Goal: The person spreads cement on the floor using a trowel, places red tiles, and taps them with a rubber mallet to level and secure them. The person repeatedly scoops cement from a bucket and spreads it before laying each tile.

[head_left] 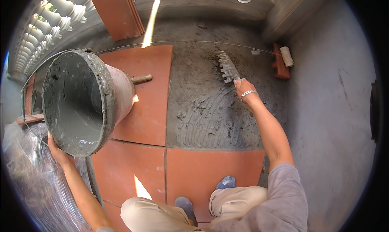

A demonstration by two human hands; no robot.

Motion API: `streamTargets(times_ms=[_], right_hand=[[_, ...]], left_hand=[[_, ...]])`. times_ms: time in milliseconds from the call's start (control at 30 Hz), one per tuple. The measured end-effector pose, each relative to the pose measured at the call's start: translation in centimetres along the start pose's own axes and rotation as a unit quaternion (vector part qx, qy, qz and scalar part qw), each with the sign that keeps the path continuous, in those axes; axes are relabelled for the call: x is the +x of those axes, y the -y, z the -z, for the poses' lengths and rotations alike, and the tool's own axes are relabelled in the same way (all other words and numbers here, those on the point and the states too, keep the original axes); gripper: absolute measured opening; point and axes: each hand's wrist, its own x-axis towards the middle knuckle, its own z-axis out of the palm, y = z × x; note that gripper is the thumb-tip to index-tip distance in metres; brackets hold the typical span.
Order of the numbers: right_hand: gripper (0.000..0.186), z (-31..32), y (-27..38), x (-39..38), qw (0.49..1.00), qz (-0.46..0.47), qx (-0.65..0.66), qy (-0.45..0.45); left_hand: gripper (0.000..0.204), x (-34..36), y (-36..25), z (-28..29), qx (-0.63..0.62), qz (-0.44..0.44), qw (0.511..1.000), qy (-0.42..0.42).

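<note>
My right hand (244, 88) is closed around the handle of a notched trowel (229, 69), its toothed edge facing left and its blade smeared grey. Below the trowel lies a bed of wet mortar (214, 120), combed into curved ridges in its near part and rougher farther back. My left hand (60, 153) grips the near rim of a bucket (123, 94), which is tilted so its mouth faces me. Grey mortar coats the inside and rim of the bucket. Terracotta tiles (214, 167) border the mortar in front and on the left.
A taut string (194, 41) crosses the far side to a brick (280, 64) with a spool of white twine (287, 57). A wooden handle (142, 79) shows beside the bucket. Stacked tiles (115, 13) lean at the back. Plastic wrap (36, 183) lies left; a grey wall (332, 110) rises right.
</note>
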Motion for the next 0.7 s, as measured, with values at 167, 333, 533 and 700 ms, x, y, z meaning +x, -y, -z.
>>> streamTargets(times_ms=[167,333,533,700], right_hand=[[0.056,-1.9,-2.7,1.6,0.994,-0.057,0.047,-0.078],[0.054,-1.0,-3.7,3.3,0.994,-0.085,0.015,-0.072],[0.039,1.4,-1.2,2.9,0.984,-0.036,-0.093,-0.148],[0.025,1.4,4.1,6.1,0.978,0.133,-0.048,-0.154]], left_hand=[[0.050,0.3,0.3,0.3,0.017,-0.006,1.000,-0.020],[0.050,0.7,0.2,0.1,0.030,0.016,0.997,-0.071],[0.052,0.3,0.1,-0.5,0.052,0.027,0.992,-0.114],[0.052,0.3,0.1,-0.2,0.043,0.028,0.995,-0.090]])
